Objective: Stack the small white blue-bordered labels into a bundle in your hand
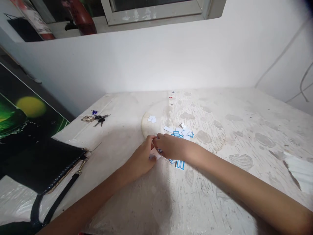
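Observation:
My left hand [144, 153] and my right hand [171, 147] meet over the middle of the table. A small white paper piece [154, 154] is pinched between my left thumb and fingers. My right hand is closed, with its fingertips against my left fingers at the upper edge of that paper; a bit of blue marking shows below them. Beyond my right hand lies a loose pile of paper pieces [182, 131], some with blue lines. Another blue-marked piece [180, 164] lies on the near side of my right wrist. Part of the pile is hidden by my right hand.
Two or so small papers [152, 119] lie farther back on the white, worn table [207, 195]. Keys [99, 119] sit at the left, behind a black bag [41, 160] with a strap. A white wall [158, 62] borders the far edge. Bottles [80, 19] stand on the window ledge.

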`<state>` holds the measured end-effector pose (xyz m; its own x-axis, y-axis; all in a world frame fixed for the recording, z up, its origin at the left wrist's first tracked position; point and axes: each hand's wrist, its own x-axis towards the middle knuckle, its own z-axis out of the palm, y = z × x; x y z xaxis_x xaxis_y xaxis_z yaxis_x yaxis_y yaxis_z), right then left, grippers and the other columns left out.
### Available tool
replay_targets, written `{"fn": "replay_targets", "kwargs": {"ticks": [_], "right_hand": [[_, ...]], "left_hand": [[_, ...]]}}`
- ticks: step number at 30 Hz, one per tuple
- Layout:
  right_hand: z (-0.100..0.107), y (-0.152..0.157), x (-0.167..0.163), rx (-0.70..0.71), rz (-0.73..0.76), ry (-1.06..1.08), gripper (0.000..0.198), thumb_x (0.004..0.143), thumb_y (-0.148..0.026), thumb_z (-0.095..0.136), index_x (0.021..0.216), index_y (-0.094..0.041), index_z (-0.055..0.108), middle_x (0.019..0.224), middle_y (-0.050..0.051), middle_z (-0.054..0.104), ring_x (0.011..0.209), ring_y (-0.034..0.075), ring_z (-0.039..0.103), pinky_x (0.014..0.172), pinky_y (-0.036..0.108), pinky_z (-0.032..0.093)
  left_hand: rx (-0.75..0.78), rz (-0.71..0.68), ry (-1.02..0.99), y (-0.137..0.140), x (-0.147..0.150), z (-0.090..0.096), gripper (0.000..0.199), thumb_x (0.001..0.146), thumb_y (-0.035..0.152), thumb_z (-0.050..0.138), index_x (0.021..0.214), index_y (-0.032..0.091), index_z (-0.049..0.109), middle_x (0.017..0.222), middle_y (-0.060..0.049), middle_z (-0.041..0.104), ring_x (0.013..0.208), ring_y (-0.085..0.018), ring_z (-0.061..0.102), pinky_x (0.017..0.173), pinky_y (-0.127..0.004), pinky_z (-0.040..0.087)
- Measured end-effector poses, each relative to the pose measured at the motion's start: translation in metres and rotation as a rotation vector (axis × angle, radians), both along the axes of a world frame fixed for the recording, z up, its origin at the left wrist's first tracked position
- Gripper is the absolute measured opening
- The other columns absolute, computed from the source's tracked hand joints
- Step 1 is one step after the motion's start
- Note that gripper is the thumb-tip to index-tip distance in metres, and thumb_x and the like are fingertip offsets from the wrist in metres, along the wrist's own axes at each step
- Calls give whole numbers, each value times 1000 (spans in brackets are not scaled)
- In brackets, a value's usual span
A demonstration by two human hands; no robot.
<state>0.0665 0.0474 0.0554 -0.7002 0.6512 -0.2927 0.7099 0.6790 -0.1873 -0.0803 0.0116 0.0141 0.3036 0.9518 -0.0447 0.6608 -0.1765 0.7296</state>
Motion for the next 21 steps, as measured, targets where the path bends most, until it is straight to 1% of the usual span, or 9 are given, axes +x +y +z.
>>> {"fn": "replay_targets", "kwargs": {"ticks": [2,5,10,12,13,14,16,19,21], "right_hand": [[6,0,2,-44,-13,-34,11,90,-19,52,98,-13,57,100,6,56,77,13,57,65,27,50],[18,2,8,-85,-66,-72,9,88,-14,52,95,-11,57,91,4,58,72,13,57,61,26,49],[34,18,36,-82,-173,-18,22,78,-1,48,96,-10,58,82,10,62,67,18,59,51,24,40],[38,28,51,-83,-211,25,27,77,0,47,99,-10,58,77,9,63,64,19,60,51,24,39],[40,32,59,-72,-231,52,29,78,-1,45,102,-12,57,78,9,64,67,18,61,53,24,40],[42,36,66,-52,-249,82,30,80,-3,43,105,-13,57,86,9,65,72,19,61,57,24,42],[46,41,78,0,-287,131,33,83,-7,42,113,-17,54,106,9,61,87,20,60,67,26,44],[51,41,88,44,-345,151,39,84,-10,44,122,-17,49,125,11,50,102,25,54,79,32,43],[53,39,88,33,-360,149,42,83,-12,46,124,-16,48,129,11,47,105,26,53,81,34,43]], "left_hand": [[-18,16,-19,-1,1,0,55,71,11,48,122,26,34,93,-2,55,93,-21,54,76,-31,42],[-62,45,-47,1,0,3,59,69,12,51,124,27,34,91,-2,54,90,-21,54,74,-33,43],[-130,103,-192,20,3,20,60,65,22,64,120,25,37,94,-3,49,88,-22,56,66,-33,47],[-142,125,-296,33,12,29,61,64,26,67,118,23,37,99,-5,50,84,-21,58,63,-31,49],[-140,129,-354,40,17,33,60,64,27,67,116,22,38,101,-6,51,80,-19,58,63,-31,49],[-133,127,-412,47,23,36,59,65,27,68,115,21,38,102,-7,53,78,-18,59,64,-31,49],[-104,114,-525,59,33,40,58,65,25,68,115,21,39,107,-8,55,82,-18,59,66,-29,48],[-57,114,-671,70,37,36,60,62,18,71,114,22,42,113,-7,54,97,-19,55,74,-27,46],[-81,127,-745,69,33,31,56,58,13,73,108,20,49,108,-5,53,95,-17,55,75,-26,45]]}}
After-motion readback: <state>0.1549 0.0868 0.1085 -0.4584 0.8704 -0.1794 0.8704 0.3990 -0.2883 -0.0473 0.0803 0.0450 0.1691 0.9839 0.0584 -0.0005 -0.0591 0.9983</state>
